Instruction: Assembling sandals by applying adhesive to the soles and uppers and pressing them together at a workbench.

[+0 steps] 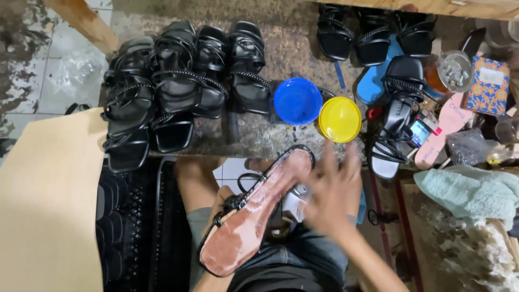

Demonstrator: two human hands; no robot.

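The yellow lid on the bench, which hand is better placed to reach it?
Right, probably. The right hand is free, spread open just below the yellow lid; the left hand holds the upturned sandal.

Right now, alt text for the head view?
Left hand holds an upturned sandal with its pinkish sole showing; the blurred right hand hovers beside it. Black sandals, a blue lid and a yellow lid sit on the bench.

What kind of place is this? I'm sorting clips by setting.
Probably a small shoemaking workshop: rows of unfinished black strappy sandals on a worn bench, loose insoles, and the left hand holding an upturned sandal with a bare, shiny sole.
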